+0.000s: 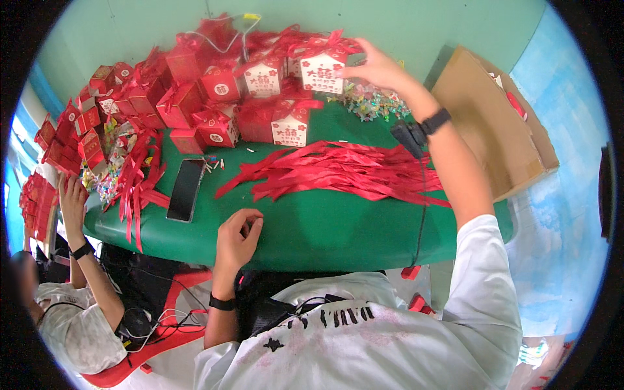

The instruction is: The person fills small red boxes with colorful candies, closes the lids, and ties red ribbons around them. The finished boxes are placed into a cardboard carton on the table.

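Table in green (364,240), red boxes (175,110), pale-green wall (370,23)

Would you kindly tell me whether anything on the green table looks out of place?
A few tiny pieces lie scattered beside the phone, like stray bits. The phone itself looks odd among the red gift boxes and ribbons.

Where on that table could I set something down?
The widest bare patch of green table lies between the red ribbons and the near edge, right of the left hand. A smaller one lies between that hand and the phone. The back and left are crowded with gift boxes.
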Available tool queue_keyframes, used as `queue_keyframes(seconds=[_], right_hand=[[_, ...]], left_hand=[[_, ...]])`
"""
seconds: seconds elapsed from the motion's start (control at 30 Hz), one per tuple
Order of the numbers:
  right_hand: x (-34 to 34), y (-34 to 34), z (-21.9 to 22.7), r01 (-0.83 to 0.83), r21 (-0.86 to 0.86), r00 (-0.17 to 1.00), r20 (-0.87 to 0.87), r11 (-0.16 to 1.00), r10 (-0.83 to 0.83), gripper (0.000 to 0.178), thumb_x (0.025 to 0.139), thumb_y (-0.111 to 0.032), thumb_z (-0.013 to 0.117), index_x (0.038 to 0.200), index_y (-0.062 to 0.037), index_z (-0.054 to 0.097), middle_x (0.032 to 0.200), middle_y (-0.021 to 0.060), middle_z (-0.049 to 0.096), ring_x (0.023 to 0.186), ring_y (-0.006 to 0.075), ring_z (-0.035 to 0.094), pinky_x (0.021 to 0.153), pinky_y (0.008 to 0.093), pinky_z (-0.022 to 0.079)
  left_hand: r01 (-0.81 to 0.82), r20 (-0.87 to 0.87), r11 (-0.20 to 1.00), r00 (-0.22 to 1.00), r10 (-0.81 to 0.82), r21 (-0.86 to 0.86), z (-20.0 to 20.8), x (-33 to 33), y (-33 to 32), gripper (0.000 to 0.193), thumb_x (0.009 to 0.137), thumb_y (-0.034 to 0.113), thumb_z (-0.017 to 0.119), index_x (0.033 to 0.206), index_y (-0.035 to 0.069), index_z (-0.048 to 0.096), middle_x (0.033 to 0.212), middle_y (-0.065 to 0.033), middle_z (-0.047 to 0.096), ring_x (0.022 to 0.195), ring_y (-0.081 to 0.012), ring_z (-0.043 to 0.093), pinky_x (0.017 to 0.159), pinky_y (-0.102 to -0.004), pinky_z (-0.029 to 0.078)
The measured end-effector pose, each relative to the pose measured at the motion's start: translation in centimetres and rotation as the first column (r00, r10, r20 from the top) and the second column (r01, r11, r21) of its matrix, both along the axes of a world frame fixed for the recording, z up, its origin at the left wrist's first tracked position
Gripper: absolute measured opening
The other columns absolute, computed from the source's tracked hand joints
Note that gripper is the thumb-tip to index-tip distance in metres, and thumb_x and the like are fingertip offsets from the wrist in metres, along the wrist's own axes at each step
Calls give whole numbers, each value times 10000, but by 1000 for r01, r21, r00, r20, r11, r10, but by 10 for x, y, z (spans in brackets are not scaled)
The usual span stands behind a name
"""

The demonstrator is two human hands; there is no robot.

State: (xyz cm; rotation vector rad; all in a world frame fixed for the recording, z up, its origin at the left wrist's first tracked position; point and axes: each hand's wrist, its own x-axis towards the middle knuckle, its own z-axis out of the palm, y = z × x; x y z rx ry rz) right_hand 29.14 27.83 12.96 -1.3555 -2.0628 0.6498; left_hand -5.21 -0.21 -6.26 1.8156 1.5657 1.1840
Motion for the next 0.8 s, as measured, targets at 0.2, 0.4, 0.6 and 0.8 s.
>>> queue_keyframes(seconds=[0.2,0.4,0.6,0.8], right_hand=[[-44,42,-39,-44,80,998,58,996,40,1076,798,-438,927,1611,-3,373,1289,193,715,889,225,729,841,359,590],[-62,57,-68,5,7,997,-75,1000,-4,1044,799,-360,944,1595,2,373,1129,190,750,845,220,740,765,355,606],[-52,62,-81,-6,29,994,-107,1000,9,1120,740,-396,958,1582,46,366,1120,190,760,845,263,746,767,401,602],[5,49,-30,-68,-14,997,36,998,69,580,941,-393,805,1363,-24,659,1093,116,775,931,218,739,819,356,583]], left_hand=[[13,0,1000,1000,-13,4,-3,-5,-3,105,952,73,724,1048,32,733,801,-79,640,618,-143,531,592,-304,442],[21,17,1000,1000,-21,3,-1,-2,-4,95,949,58,726,1038,25,731,803,-78,642,626,-148,537,596,-304,446],[17,-12,998,1000,-16,53,-4,-1,-3,91,948,41,723,1034,13,722,822,-89,654,642,-154,547,602,-310,452],[18,35,999,999,-19,38,-1,0,-4,81,945,22,700,1019,-11,709,827,-104,659,656,-163,556,620,-313,456]])
